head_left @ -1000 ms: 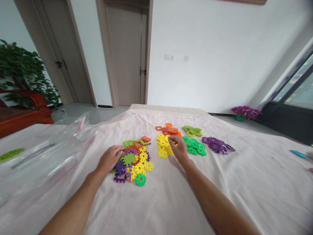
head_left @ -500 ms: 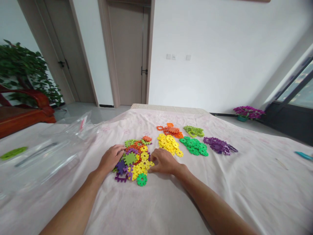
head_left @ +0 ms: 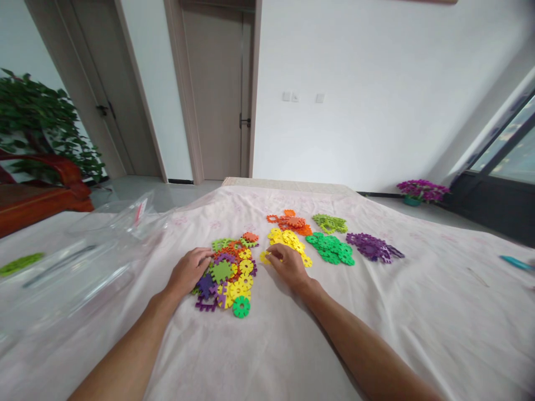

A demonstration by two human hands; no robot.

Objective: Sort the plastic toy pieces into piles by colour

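Observation:
My right hand [head_left: 289, 264] pinches a yellow notched disc [head_left: 263, 258] between thumb and fingers, just in front of the yellow disc pile [head_left: 292, 239]. My left hand [head_left: 190, 271] lies at the left side of a mixed pile, its fingers stretched out over the edge and holding nothing that I can see. In that pile are a lime square piece [head_left: 221, 271], several yellow discs [head_left: 240, 288], a dark purple piece [head_left: 204, 285] and orange pieces [head_left: 237, 247]. One green disc [head_left: 241, 306] lies at its near end.
Past the right hand lie piles of orange pieces [head_left: 292, 223], green discs [head_left: 331, 248], lime pieces [head_left: 330, 223] and purple pieces [head_left: 370, 248]. Clear plastic bags [head_left: 83, 273] cover the left side, near a lime piece [head_left: 20, 264]. A blue object [head_left: 517, 263] is at far right.
My right hand has taken a yellow disc from the mixed pile and moved up and right with it toward the yellow pile. My left hand has stayed in place.

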